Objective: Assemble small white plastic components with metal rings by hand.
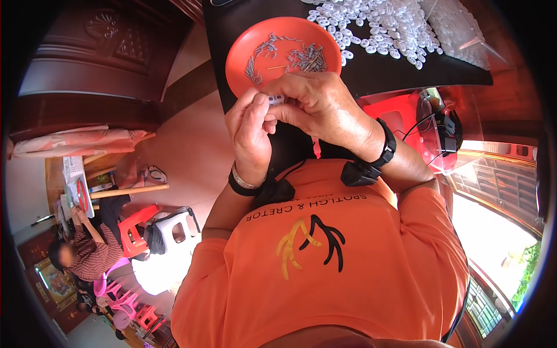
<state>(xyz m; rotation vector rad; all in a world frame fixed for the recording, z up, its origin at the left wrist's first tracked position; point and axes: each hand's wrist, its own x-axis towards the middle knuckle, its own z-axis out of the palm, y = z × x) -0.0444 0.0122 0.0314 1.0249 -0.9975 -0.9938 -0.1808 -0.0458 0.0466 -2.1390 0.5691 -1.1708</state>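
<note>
My left hand (250, 130) and my right hand (328, 107) meet in front of my chest, at the near rim of an orange-red plate (238, 46). Between their fingertips is a small white plastic piece (276, 100) with dark openings in it. The left thumb and fingers pinch it from one side; the right thumb and forefinger close on it from the other. Whether a pin is also in the fingers is hidden. Small grey metal pins (307, 58) lie scattered in the plate in loose heaps.
Many oval white pieces (400, 29) are heaped on the dark table (377, 75), beside a clear plastic bag (461, 40) of more. A red stool (394, 116) with a black device and cables stands at the right. Far left, another person (90, 252) sits near stools.
</note>
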